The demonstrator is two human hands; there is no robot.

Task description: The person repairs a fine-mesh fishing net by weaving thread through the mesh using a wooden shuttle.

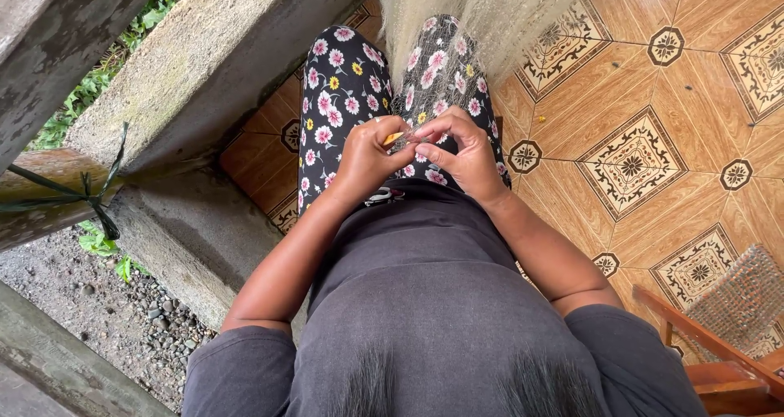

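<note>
Left hand pinched shut on orange needle; right hand pinched fine net just beside needle, over lap. Risk: needle likely snagged wrong mesh, or slipped from that tight pinch.

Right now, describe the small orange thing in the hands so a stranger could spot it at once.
Start at the flowered black trousers on the seated person's lap. Above them the left hand and right hand meet over fine pale netting. The orange tool peeks between their fingertips, the only plain orange sliver among the pink-and-white flowers.
</note>
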